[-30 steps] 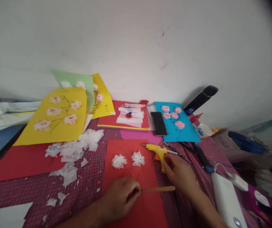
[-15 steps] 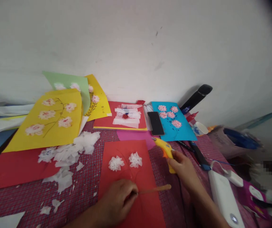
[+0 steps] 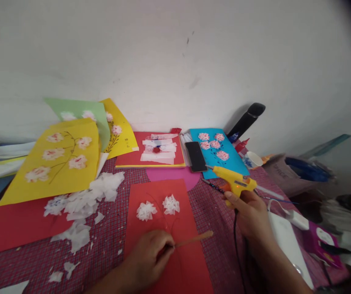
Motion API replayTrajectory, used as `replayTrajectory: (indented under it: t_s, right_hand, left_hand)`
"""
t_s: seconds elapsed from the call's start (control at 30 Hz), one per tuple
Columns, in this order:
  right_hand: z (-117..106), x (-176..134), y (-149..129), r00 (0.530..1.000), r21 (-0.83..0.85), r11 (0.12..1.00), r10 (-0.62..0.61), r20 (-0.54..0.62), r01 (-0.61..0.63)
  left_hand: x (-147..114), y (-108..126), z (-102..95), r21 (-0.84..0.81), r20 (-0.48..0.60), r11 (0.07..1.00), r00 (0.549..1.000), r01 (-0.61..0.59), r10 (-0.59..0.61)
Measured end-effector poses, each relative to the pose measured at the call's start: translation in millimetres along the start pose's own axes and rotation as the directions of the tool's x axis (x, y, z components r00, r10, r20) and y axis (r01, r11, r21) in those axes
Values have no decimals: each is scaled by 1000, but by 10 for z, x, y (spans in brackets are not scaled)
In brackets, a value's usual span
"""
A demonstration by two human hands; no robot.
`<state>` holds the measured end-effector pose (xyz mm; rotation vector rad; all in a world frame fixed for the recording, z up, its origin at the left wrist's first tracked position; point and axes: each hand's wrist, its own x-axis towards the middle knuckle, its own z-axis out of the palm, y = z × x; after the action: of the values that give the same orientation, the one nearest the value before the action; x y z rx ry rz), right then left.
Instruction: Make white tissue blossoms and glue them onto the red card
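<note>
My left hand [image 3: 151, 255] rests low over a red sheet of paper [image 3: 190, 261], its fingers pinched on a thin wooden craft stick [image 3: 198, 238] that points right. Two white crumpled-paper flowers, a left one [image 3: 146, 211] and a right one [image 3: 171, 204], sit on the sheet above that hand, beside faint drawn stems. To the right of the sheet, my right hand [image 3: 252, 214] is closed around the handle of a yellow hot glue gun [image 3: 235, 179]. The gun's nozzle points left, near the bottom of a black phone [image 3: 196, 157], and a clear glue stick juts from its back.
White tissue flowers [image 3: 82, 204] and scraps lie left on the checked cloth. Flower pictures on yellow [image 3: 67, 155] and blue paper [image 3: 229, 161] stand behind. A white power bank [image 3: 285, 241], a paper cup [image 3: 252, 160] and the gun's black cord [image 3: 238, 249] are at right.
The glue gun has swung from a steep tilt to nearly level and moved right and up with my right hand. My left hand keeps its pinch on the stick. The view has shifted slightly.
</note>
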<state>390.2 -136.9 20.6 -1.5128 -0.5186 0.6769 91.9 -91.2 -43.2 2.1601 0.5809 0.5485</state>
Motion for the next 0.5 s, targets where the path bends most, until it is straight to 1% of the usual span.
replayTrajectory:
  t_s: [0.03, 0.1, 0.17, 0.23, 0.3, 0.37, 0.43, 0.5]
  right_hand:
    - [0, -6, 4, 1000, -2, 1000, 24, -3, -24]
    - [5, -27, 31, 993, -7, 994, 112, 40, -112]
    - [17, -48, 61, 974, -42, 982, 189, 123, -185]
    - [31, -51, 73, 943, -92, 973, 226, 243, -209]
    - [40, -28, 63, 892, -168, 965, 250, 378, -199]
    - [44, 16, 41, 823, -303, 938, 302, 480, -167]
    - [55, 68, 17, 765, -450, 886, 367, 529, -114]
    - [85, 109, -8, 721, -537, 841, 413, 557, -68]
  left_hand:
    - [-3, -6, 4, 0, -1, 1000, 1000, -1, 1]
    - [-10, -18, 12, 1, -1, 1000, 1000, -5, 5]
    - [-16, -22, 16, -1, -5, 1000, 1000, -13, 13]
    - [-18, -18, 14, -5, -11, 1000, 1000, -20, 20]
    - [-17, -10, 9, -11, -18, 1000, 1000, -26, 26]
    - [-13, -1, 2, -17, -22, 999, 999, -28, 28]
    - [-5, 9, -7, -19, -13, 1000, 1000, -23, 22]
    - [7, 19, -17, -19, 4, 1000, 1000, -12, 12]
